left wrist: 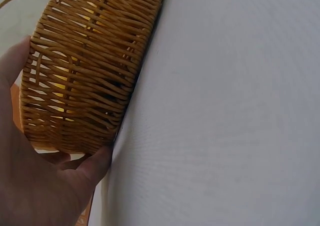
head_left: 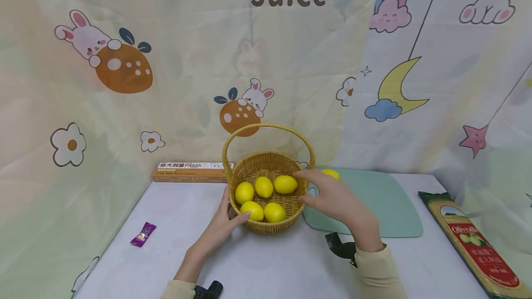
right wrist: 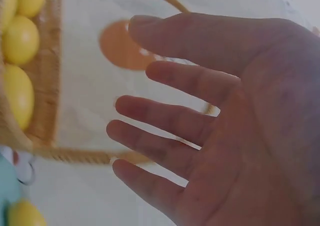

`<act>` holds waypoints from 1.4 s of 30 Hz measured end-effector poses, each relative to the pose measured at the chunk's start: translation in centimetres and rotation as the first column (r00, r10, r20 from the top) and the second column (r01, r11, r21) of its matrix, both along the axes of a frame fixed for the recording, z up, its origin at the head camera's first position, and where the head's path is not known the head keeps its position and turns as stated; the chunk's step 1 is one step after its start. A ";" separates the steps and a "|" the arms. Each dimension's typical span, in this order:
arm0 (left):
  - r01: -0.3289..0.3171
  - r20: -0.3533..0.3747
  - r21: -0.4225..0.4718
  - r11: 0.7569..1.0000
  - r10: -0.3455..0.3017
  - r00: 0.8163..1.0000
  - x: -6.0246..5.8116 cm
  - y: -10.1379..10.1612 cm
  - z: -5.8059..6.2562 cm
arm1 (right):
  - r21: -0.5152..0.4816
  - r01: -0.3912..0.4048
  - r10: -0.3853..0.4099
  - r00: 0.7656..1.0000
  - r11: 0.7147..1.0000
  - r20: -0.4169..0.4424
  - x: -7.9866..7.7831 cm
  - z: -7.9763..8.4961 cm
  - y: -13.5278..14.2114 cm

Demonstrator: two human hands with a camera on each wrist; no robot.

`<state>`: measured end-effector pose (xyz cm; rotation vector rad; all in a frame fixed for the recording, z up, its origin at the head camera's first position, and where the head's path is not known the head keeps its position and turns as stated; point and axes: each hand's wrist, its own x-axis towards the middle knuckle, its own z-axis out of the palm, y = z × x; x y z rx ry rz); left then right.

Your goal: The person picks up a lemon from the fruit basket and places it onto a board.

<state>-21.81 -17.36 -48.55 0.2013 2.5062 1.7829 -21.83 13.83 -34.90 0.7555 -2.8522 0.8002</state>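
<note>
A round wicker basket (head_left: 267, 232) with a tall arched handle stands on the white table, holding several yellow lemons (head_left: 275, 212). My left hand (head_left: 216, 230) grips its left side, the thumb at the rim and the fingers against the outer wall; the left wrist view shows this hand (left wrist: 45, 171) on the woven side (left wrist: 90, 71). Over the basket's right rim is my right hand (head_left: 338, 197). In the right wrist view that hand (right wrist: 215, 121) has its fingers spread with nothing held. Another lemon (head_left: 331, 174), partly hidden behind the right hand, lies on the green cutting board (head_left: 374, 206).
A pasta box (head_left: 191, 175) lies along the table's back edge, left of the basket. Nearer on the left is a small purple wrapped candy (head_left: 143, 234). An Olivoilà pasta packet (head_left: 474, 243) lies along the right edge. A printed cloth hangs behind the table.
</note>
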 end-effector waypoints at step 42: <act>-0.021 0.019 -0.031 0.999 0.022 1.000 0.1 0.2 -0.1 | 0.093 -0.068 0.063 0.997 0.993 0.049 -3.0 -6.5 -6.9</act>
